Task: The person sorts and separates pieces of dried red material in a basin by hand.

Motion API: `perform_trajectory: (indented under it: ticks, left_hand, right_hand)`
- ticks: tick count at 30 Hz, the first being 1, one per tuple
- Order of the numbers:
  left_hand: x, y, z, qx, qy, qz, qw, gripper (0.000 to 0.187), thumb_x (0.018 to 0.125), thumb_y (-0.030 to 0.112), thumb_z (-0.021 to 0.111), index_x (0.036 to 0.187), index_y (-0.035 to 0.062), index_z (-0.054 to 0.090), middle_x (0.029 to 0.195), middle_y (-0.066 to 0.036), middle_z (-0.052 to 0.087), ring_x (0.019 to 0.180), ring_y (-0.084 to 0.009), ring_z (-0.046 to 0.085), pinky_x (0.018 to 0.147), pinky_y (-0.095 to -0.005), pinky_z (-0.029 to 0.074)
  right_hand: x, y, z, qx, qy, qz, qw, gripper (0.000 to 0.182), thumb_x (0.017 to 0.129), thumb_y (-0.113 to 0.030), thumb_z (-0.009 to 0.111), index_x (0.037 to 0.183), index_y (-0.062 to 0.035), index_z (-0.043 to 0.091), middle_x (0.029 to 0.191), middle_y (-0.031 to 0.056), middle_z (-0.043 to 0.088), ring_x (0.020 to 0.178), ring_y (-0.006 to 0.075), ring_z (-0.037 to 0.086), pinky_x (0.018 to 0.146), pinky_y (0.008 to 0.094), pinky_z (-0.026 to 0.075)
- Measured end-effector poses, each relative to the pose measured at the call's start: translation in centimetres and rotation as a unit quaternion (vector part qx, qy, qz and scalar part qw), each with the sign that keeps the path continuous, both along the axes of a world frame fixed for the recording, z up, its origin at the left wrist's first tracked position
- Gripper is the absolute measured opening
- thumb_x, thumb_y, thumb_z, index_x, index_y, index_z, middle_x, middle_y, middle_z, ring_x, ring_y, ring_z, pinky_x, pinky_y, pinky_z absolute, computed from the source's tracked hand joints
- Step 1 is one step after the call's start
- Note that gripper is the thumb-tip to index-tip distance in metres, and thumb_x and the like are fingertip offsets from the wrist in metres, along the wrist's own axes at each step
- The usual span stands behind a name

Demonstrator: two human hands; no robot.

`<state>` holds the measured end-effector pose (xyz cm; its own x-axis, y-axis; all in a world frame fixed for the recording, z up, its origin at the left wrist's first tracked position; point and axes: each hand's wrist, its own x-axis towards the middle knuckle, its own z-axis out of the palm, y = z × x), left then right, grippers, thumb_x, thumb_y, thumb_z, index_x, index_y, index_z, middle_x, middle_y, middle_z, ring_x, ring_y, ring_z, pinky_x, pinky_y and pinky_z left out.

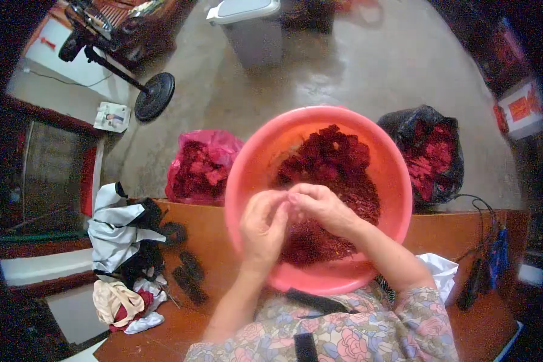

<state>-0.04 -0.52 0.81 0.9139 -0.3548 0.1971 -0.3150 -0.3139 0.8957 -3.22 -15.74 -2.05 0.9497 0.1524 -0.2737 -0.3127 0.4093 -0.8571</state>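
Note:
A large pink basin point(399, 199) sits in front of my body, holding dark red clumped pieces point(335, 151) at its far side and finer dark red bits point(359, 196) nearer me. Above the basin, my left hand point(262, 223) is closed in a pinch. The fingertips of my right hand point(324, 207) are pinched too and meet those of the left over the red heap. Whatever lies between the fingers is too small to make out.
A pink plastic bag point(205, 166) of red pieces stands left of the basin, and a black bag point(428, 154) of them stands right. Crumpled cloths point(117, 301) lie at the left. Farther off are a round black stand base point(155, 96) and a grey bin point(253, 39).

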Motion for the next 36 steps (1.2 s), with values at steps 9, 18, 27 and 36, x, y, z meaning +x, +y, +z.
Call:
perform_trajectory:
  ticks: [9,18,27,36]
  left_hand:
    - [0.1,0.2,-0.7,0.052,-0.058,0.007,0.997,0.015,0.08,-0.002,0.065,0.095,0.0,0.066,0.092,-0.008,0.063,0.087,-0.0164,0.06,0.077,-0.0267,0.048]
    - [0.3,0.7,-1.2,-0.166,0.163,0.079,0.969,0.014,0.087,0.003,0.063,0.1,-0.0002,0.065,0.092,-0.006,0.065,0.083,-0.0117,0.061,0.075,-0.0217,0.048]
    - [0.3,0.6,-0.5,-0.184,0.197,0.086,0.959,0.016,0.087,0.006,0.064,0.101,-0.0015,0.064,0.089,-0.008,0.066,0.079,-0.013,0.062,0.072,-0.0233,0.05]
    - [0.7,0.9,-1.0,-0.222,0.233,0.081,0.943,0.017,0.087,0.008,0.064,0.101,-0.0006,0.063,0.096,-0.01,0.065,0.087,-0.0159,0.062,0.081,-0.0286,0.053]
  right_hand:
    - [-0.1,0.2,-0.5,-0.051,-0.04,-0.012,0.998,0.026,0.095,-0.028,0.052,0.089,-0.0061,0.063,0.075,-0.0043,0.059,0.067,0.0038,0.052,0.063,0.0209,0.045]
    - [1.0,-0.5,-2.0,-0.573,-0.3,-0.089,0.758,0.023,0.078,-0.011,0.062,0.099,-0.0005,0.063,0.115,0.02,0.057,0.107,0.0361,0.054,0.092,0.0442,0.044]
    - [1.6,-0.5,-3.3,-0.581,-0.304,-0.098,0.748,0.027,0.077,-0.009,0.062,0.102,0.0013,0.062,0.11,0.0179,0.06,0.106,0.0353,0.053,0.092,0.0434,0.043]
    - [1.2,-0.4,-1.3,-0.369,-0.223,-0.115,0.895,0.025,0.09,-0.012,0.051,0.11,0.0,0.061,0.109,0.0125,0.061,0.105,0.024,0.055,0.093,0.0365,0.042]
